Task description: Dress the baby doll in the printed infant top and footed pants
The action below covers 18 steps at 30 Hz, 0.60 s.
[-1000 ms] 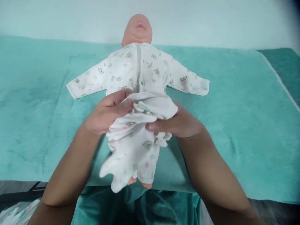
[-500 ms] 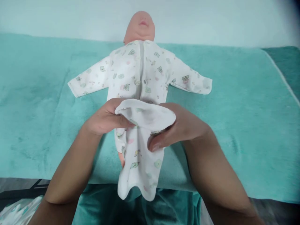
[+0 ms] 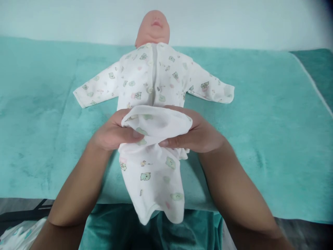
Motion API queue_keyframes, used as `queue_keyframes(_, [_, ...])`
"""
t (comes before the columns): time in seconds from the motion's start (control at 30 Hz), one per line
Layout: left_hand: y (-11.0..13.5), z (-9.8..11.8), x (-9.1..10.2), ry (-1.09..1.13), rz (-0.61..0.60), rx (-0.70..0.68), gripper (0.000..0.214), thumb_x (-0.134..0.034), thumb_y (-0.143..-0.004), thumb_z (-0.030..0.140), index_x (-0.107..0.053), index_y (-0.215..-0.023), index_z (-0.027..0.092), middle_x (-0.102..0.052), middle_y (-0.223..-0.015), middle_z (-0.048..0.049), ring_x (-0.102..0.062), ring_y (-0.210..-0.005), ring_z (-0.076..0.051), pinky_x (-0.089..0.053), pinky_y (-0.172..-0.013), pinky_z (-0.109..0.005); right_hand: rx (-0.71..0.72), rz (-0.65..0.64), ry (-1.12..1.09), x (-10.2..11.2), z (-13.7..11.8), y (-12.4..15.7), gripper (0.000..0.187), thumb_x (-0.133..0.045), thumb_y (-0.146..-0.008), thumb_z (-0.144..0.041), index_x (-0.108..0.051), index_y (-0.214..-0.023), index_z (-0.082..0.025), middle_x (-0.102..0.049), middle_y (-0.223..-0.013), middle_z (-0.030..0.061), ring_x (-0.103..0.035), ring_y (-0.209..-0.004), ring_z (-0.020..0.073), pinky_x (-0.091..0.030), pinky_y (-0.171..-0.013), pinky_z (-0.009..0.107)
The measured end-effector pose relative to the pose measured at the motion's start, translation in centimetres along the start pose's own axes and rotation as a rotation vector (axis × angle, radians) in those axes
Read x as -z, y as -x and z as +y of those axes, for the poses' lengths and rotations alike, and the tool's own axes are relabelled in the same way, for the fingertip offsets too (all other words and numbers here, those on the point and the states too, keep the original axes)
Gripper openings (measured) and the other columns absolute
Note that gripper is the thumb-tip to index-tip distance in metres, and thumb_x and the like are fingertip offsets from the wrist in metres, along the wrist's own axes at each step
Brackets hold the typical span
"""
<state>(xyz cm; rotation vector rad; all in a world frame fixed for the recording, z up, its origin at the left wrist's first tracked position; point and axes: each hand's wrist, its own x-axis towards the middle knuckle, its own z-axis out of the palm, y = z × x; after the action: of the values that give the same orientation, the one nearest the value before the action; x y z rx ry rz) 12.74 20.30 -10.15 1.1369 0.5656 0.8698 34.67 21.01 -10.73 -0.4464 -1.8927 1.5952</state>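
Observation:
Both hands hold a white baby cap (image 3: 158, 173) with green bear prints, its wide opening facing up and two rounded corners hanging down. My left hand (image 3: 117, 133) grips the left side of the rim, thumb in front. My right hand (image 3: 199, 135) grips the right side, its thumb pressed on the front cloth near the middle. Behind it a baby doll (image 3: 154, 29) lies on its back. The doll wears a matching printed jacket (image 3: 171, 76) with both sleeves spread out and the front partly parted. The cap and my hands hide the doll's lower body.
A teal cloth (image 3: 260, 139) covers the table under the doll. A pale wall (image 3: 234, 21) stands behind. At the lower left lies a white patterned cloth (image 3: 23, 232) below the table edge. Darker green fabric (image 3: 104, 229) hangs at the front.
My right thumb has moved left and up, closer to my left thumb. The cap's rim is gathered more in the middle, and its lower part has swung slightly right.

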Motion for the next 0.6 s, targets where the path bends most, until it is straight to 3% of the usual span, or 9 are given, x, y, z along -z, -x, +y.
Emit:
queue_keyframes(0.2, [-0.1, -0.5, 0.7, -0.057, -0.140, -0.071, 0.040, -0.085, -0.074, 0.052, -0.070, -0.081, 0.016, -0.064, -0.066, -0.0016, -0.071, -0.077, -0.023, -0.061, -0.075, -0.040, -0.064, 0.091, 0.035, -0.4, -1.1, -0.3, 0.030, -0.068, -0.094, -0.043, -0.065, -0.116, -0.023, -0.069, -0.112, 0.0032, -0.066, -0.104, 0.0197, -0.058, -0.086, 0.033])
queue_keyframes(0.37, [-0.3, -0.7, 1.4, -0.112, -0.166, -0.127, 0.039, -0.092, -0.066, 0.046, -0.071, -0.079, 0.017, -0.063, -0.063, -0.0005, -0.073, -0.083, -0.027, -0.061, -0.075, -0.040, -0.112, 0.147, 0.067, -0.4, -1.1, -0.4, 0.034, -0.070, -0.091, -0.048, -0.067, -0.116, -0.026, -0.071, -0.110, 0.0029, -0.067, -0.106, 0.0218, -0.057, -0.088, 0.037])
queue_keyframes(0.47, [0.8, -0.8, 0.8, -0.134, -0.018, -0.124, 0.036, -0.094, -0.062, 0.041, -0.076, -0.084, 0.019, -0.071, -0.075, -0.0031, -0.075, -0.094, -0.032, -0.062, -0.082, -0.044, -0.133, 0.185, 0.135, -0.7, -1.3, -0.6, 0.031, -0.071, -0.091, -0.047, -0.068, -0.112, -0.025, -0.072, -0.107, 0.0026, -0.067, -0.105, 0.0225, -0.055, -0.088, 0.036])
queue_keyframes(0.6, [4.8, -1.8, -2.4, -0.079, 0.335, -0.089, 0.035, -0.088, -0.072, 0.042, -0.079, -0.097, 0.020, -0.078, -0.095, -0.0072, -0.075, -0.098, -0.032, -0.061, -0.088, -0.045, -0.194, 0.148, 0.315, -1.6, -2.1, -1.1, 0.016, -0.067, -0.091, -0.035, -0.065, -0.088, -0.020, -0.069, -0.089, 0.0008, -0.064, -0.084, 0.0180, -0.048, -0.072, 0.030])
